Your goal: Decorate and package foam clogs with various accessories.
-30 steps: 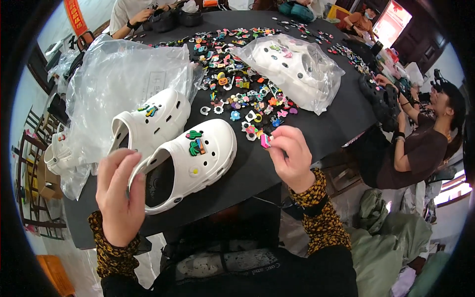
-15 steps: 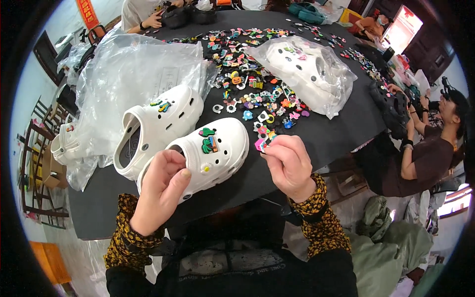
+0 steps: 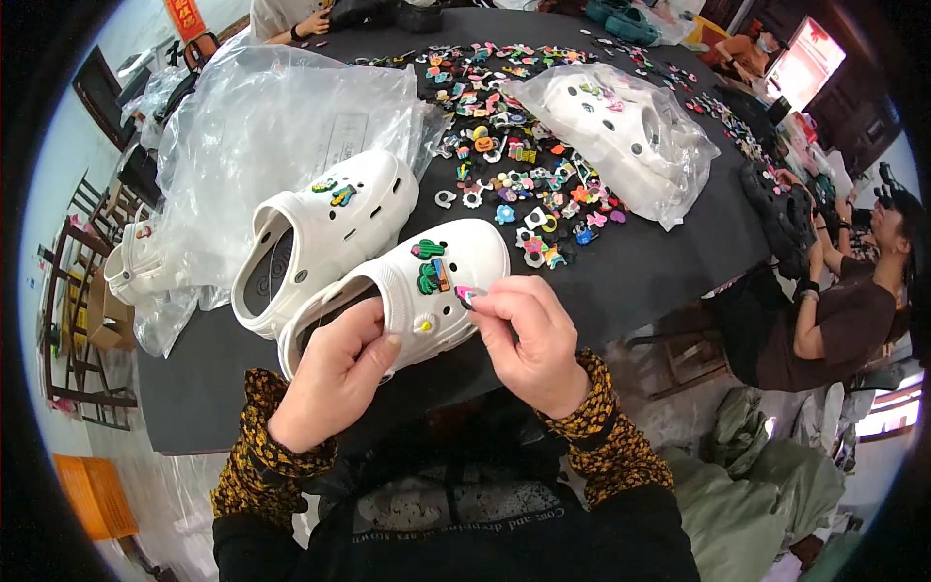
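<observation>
A white clog (image 3: 469, 254) with ventilation holes lies before me, its toe pointing away to the right. On its upper sit a green cactus charm (image 3: 428, 249), a palm tree charm (image 3: 433, 277) and a small daisy-like charm (image 3: 424, 323). My left hand (image 3: 335, 373) grips the clog by the rim of its opening, fingers inside and thumb outside. Pinched in my right hand (image 3: 531, 339) is a small pink and white shoe charm (image 3: 467, 294), held right at the clog's upper. The second white clog (image 3: 335, 218), with charms too, rests just behind on the left.
Loose charms (image 3: 533, 179) are spread over the black table (image 3: 640, 281). A bagged pair of white clogs (image 3: 630, 136) lies beyond them, and a big clear plastic bag (image 3: 262, 126) at the left. Another white clog (image 3: 136, 267) sits at the left edge. People work around the table.
My right hand has moved left with the pink charm, from beside the charm pile to the clog's upper. My left hand now grips the clog's rim more firmly.
</observation>
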Action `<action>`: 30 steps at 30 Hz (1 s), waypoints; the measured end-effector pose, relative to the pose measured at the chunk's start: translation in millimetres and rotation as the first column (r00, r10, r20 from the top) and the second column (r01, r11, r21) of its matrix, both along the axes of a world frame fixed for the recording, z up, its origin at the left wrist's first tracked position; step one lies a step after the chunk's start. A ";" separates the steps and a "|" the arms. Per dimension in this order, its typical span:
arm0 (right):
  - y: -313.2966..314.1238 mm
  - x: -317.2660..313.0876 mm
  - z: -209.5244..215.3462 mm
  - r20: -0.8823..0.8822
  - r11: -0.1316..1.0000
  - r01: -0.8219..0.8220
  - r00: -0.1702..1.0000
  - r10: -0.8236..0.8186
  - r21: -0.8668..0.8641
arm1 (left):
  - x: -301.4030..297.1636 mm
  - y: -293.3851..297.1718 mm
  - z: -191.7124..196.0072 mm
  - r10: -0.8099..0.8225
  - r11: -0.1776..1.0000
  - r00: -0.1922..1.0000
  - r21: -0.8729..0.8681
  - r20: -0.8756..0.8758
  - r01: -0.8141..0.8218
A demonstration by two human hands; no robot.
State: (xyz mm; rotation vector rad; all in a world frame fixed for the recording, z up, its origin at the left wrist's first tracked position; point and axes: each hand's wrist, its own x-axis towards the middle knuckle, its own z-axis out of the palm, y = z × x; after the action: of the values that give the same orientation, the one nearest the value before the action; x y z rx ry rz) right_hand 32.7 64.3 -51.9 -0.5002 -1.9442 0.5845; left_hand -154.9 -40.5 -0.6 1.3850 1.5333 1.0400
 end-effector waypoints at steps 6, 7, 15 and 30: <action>-11.5 -7.8 -6.3 0.038 0.996 0.048 0.998 -0.051 0.077 | -1.1 0.4 -2.9 0.009 1.000 1.000 0.017 0.006 -0.009; -12.7 -9.1 -6.4 0.039 0.996 0.045 0.998 -0.048 0.077 | -1.5 0.0 -4.0 0.012 0.999 1.000 0.033 0.008 -0.012; -16.6 -12.8 -7.5 -0.030 0.997 0.076 0.997 -0.076 0.007 | -1.9 0.1 -7.1 0.017 1.000 0.999 0.024 0.036 -0.018; -25.1 -21.7 -12.1 -0.002 0.992 0.124 0.992 -0.124 0.028 | -6.8 -0.1 -5.0 -0.026 0.998 0.999 -0.050 -0.031 0.025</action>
State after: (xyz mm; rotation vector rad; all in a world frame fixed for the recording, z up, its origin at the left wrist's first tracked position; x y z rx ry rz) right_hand 11.0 39.2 -64.0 -0.5986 -1.9034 0.4770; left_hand -161.7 -40.6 -5.6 1.3893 1.5506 0.9623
